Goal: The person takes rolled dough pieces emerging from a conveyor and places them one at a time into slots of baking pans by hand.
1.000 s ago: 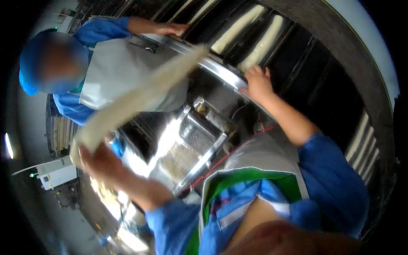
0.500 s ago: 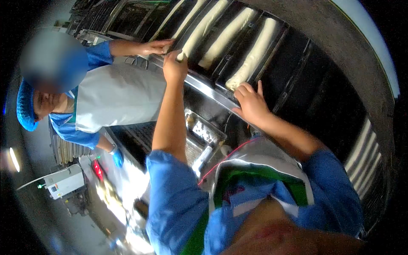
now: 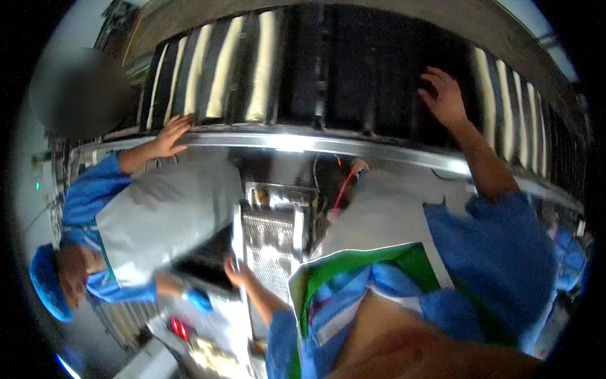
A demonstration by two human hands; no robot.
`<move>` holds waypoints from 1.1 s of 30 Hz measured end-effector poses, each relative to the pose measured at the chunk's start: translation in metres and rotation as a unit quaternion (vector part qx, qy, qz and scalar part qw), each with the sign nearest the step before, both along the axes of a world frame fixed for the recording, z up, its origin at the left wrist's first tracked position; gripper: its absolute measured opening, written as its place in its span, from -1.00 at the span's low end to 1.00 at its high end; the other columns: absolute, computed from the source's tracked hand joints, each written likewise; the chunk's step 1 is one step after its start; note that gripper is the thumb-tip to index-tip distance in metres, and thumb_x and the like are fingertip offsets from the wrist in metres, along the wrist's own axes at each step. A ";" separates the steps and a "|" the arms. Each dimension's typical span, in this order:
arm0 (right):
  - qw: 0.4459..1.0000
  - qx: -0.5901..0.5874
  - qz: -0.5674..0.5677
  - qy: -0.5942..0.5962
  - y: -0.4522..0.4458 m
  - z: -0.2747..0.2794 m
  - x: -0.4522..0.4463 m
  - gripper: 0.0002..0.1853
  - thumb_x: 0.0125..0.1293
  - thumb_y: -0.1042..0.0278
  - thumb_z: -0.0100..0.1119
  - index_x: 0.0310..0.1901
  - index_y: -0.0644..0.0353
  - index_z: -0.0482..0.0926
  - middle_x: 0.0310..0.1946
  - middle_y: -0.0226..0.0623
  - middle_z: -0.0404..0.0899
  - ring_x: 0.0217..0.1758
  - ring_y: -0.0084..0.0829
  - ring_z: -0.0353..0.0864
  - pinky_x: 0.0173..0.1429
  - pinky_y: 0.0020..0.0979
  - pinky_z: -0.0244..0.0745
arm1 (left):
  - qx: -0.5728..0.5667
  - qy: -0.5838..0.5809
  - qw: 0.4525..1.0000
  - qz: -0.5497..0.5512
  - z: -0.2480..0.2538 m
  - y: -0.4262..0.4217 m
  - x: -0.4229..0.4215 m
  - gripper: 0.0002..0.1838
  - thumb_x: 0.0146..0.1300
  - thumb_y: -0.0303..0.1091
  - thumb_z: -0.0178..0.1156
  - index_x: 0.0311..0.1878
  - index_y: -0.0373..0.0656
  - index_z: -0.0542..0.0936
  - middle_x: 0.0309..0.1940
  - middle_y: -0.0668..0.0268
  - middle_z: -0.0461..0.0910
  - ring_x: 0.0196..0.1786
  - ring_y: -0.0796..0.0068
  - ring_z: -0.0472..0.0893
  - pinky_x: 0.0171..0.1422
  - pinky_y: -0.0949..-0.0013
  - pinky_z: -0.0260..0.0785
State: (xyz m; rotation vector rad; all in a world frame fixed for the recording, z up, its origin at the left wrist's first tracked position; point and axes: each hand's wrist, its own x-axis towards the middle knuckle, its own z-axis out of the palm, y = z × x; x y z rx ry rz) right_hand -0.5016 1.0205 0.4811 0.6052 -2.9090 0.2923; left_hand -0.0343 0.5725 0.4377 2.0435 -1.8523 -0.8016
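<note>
My right hand [image 3: 445,98] is over the black moulds [image 3: 379,76] with its fingers spread and nothing in them. Just right of it lie several long pale dough strips [image 3: 506,107]. My left hand [image 3: 238,273] is low beside the side rail of a metal mesh conveyor [image 3: 268,237]. It looks slightly blurred, with fingers parted and no object visible in them. To the left on the line, more pale dough strips [image 3: 260,69] lie lengthwise in separate dark moulds.
A shiny metal rail [image 3: 297,142] edges the mould line. At left stands a co-worker in a white apron [image 3: 170,208], one bare hand [image 3: 172,136] at the rail and the other in a blue glove [image 3: 199,300]. A red cord [image 3: 344,189] hangs near my apron.
Both my hands have left the dough strips: the left dropped toward the mesh conveyor, the right moved rightward over the moulds. My view has turned, and the strips now appear farther left.
</note>
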 end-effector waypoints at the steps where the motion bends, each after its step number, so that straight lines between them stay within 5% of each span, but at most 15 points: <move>1: 1.000 0.003 -0.018 -0.003 0.018 -0.010 0.009 -0.60 0.17 0.11 0.19 0.03 0.02 0.47 0.16 -0.25 0.35 0.26 -0.19 0.29 0.29 -0.08 0.17 | -0.043 0.003 0.998 -0.036 -0.011 0.011 0.025 -0.60 0.15 -0.50 0.18 0.10 -0.18 0.48 0.11 0.12 0.46 0.10 0.20 0.49 0.19 0.17 0.39; 2: 0.998 0.003 -0.061 -0.022 0.029 -0.012 0.016 -0.60 0.17 0.11 0.19 0.04 0.02 0.47 0.16 -0.26 0.35 0.26 -0.19 0.29 0.30 -0.08 0.17 | -0.023 0.019 0.999 -0.044 -0.031 0.003 0.061 -0.59 0.13 -0.44 0.21 0.09 -0.19 0.48 0.11 0.09 0.46 0.10 0.17 0.49 0.21 0.19 0.37; 3: 0.994 0.002 -0.098 -0.043 0.038 -0.018 0.023 -0.59 0.17 0.11 0.19 0.04 0.02 0.47 0.17 -0.26 0.34 0.26 -0.20 0.28 0.30 -0.08 0.17 | -0.049 -0.089 0.994 -0.033 -0.026 0.016 0.063 -0.59 0.14 -0.31 0.23 0.07 -0.20 0.50 0.08 0.09 0.49 0.09 0.17 0.50 0.20 0.21 0.36; 6: 0.992 0.023 -0.112 -0.054 0.069 -0.046 0.049 -0.57 0.18 0.10 0.17 0.08 -0.02 0.44 0.19 -0.29 0.33 0.28 -0.21 0.26 0.32 -0.07 0.15 | 0.029 0.041 0.999 0.007 -0.036 0.020 0.085 -0.58 0.18 -0.14 0.19 0.02 -0.22 0.53 0.05 0.09 0.50 0.06 0.19 0.51 0.16 0.21 0.38; 8: 0.984 0.070 -0.152 -0.061 0.081 -0.036 0.070 -0.56 0.20 0.09 0.14 0.11 -0.04 0.42 0.19 -0.31 0.33 0.29 -0.22 0.26 0.32 -0.08 0.16 | -0.022 -0.153 0.983 -0.103 -0.022 0.035 0.082 -0.55 0.18 -0.07 0.16 -0.01 -0.23 0.53 0.04 0.10 0.51 0.02 0.20 0.53 0.11 0.20 0.40; 15: 0.984 0.012 -0.162 -0.079 0.125 -0.066 0.122 -0.55 0.21 0.08 0.12 0.11 0.02 0.43 0.18 -0.25 0.35 0.28 -0.16 0.27 0.31 -0.08 0.15 | -0.027 -0.145 0.986 -0.078 -0.021 0.037 0.085 -0.57 0.15 -0.08 0.19 -0.01 -0.17 0.52 -0.02 0.16 0.53 -0.01 0.22 0.55 0.06 0.17 0.42; 19: 0.973 0.028 -0.189 -0.130 0.105 -0.098 0.134 -0.46 0.18 -0.03 0.13 0.17 -0.02 0.41 0.22 -0.24 0.32 0.31 -0.17 0.24 0.34 -0.12 0.13 | -0.095 -0.133 0.986 -0.036 -0.047 0.046 0.133 -0.57 0.13 -0.28 0.17 0.05 -0.30 0.48 -0.06 0.04 0.55 -0.02 0.16 0.55 0.01 0.21 0.45; 20: 0.970 0.004 -0.175 -0.167 0.107 -0.124 0.112 -0.41 0.14 -0.10 0.16 0.18 -0.04 0.40 0.24 -0.25 0.30 0.31 -0.20 0.25 0.34 -0.09 0.12 | -0.122 -0.113 0.985 -0.044 -0.079 0.040 0.163 -0.58 0.13 -0.29 0.18 0.04 -0.30 0.49 -0.07 0.04 0.56 -0.02 0.15 0.55 0.03 0.23 0.43; 21: 0.970 -0.061 -0.157 -0.173 0.096 -0.124 0.104 -0.50 0.22 0.17 0.15 0.16 0.18 0.38 0.13 -0.13 0.39 0.07 -0.30 0.49 0.18 -0.25 0.37 | -0.148 -0.096 0.983 -0.054 -0.075 0.054 0.167 -0.59 0.11 -0.29 0.19 0.02 -0.29 0.51 -0.09 0.05 0.57 -0.04 0.15 0.55 0.06 0.25 0.41; 23: 0.972 -0.059 0.170 0.153 0.145 -0.225 0.047 -0.50 0.18 0.05 0.18 0.10 0.13 0.43 0.03 -0.20 0.48 0.16 -0.21 0.40 0.19 -0.30 0.33 | -0.121 -0.097 0.988 0.029 -0.056 0.094 0.152 -0.62 0.06 -0.32 0.23 -0.03 -0.23 0.54 -0.11 0.09 0.58 -0.05 0.17 0.55 0.11 0.24 0.35; 24: 0.978 -0.059 0.040 -0.198 0.116 -0.157 0.050 -0.58 0.28 0.22 0.05 0.13 0.23 0.41 0.17 -0.10 0.35 0.25 -0.19 0.31 0.33 -0.25 0.16 | -0.174 -0.074 0.982 -0.005 -0.070 0.115 0.156 -0.65 0.03 -0.34 0.24 -0.07 -0.21 0.56 -0.13 0.08 0.58 -0.04 0.16 0.55 0.11 0.24 0.35; 26: 0.994 0.027 0.106 -0.027 0.186 -0.213 0.001 -0.58 0.31 0.19 0.00 0.14 0.21 0.41 0.17 -0.10 0.35 0.22 -0.13 0.33 0.30 -0.21 0.20 | -0.213 -0.154 0.965 -0.020 -0.100 0.133 0.115 -0.72 -0.01 -0.36 0.23 -0.17 -0.12 0.58 -0.02 0.09 0.51 0.08 0.10 0.45 0.19 0.18 0.27; 27: 0.987 -0.054 0.011 -0.154 0.161 -0.171 0.013 -0.57 0.32 0.14 -0.01 0.15 0.16 0.41 0.17 -0.11 0.35 0.23 -0.15 0.32 0.28 -0.18 0.23 | -0.207 -0.131 0.970 0.001 -0.097 0.154 0.100 -0.71 -0.03 -0.36 0.22 -0.16 -0.08 0.58 0.03 0.11 0.47 0.12 0.08 0.40 0.23 0.15 0.22; 29: 0.978 -0.051 -0.010 -0.202 0.152 -0.149 0.003 -0.56 0.32 0.09 -0.01 0.15 0.14 0.42 0.15 -0.11 0.35 0.23 -0.13 0.32 0.27 -0.17 0.24 | -0.238 -0.143 0.961 -0.008 -0.093 0.178 0.091 -0.69 -0.03 -0.35 0.21 -0.15 -0.11 0.57 0.02 0.09 0.47 0.11 0.05 0.40 0.23 0.13 0.21; 33: 0.993 0.039 0.069 -0.088 0.105 -0.137 0.020 -0.46 0.30 0.00 0.02 0.15 0.26 0.38 0.15 -0.01 0.35 0.26 -0.05 0.25 0.28 -0.09 0.19 | -0.264 -0.145 0.953 0.025 -0.116 0.165 0.154 -0.65 -0.07 -0.36 0.23 -0.13 -0.15 0.55 0.02 0.07 0.46 0.10 0.03 0.40 0.23 0.11 0.21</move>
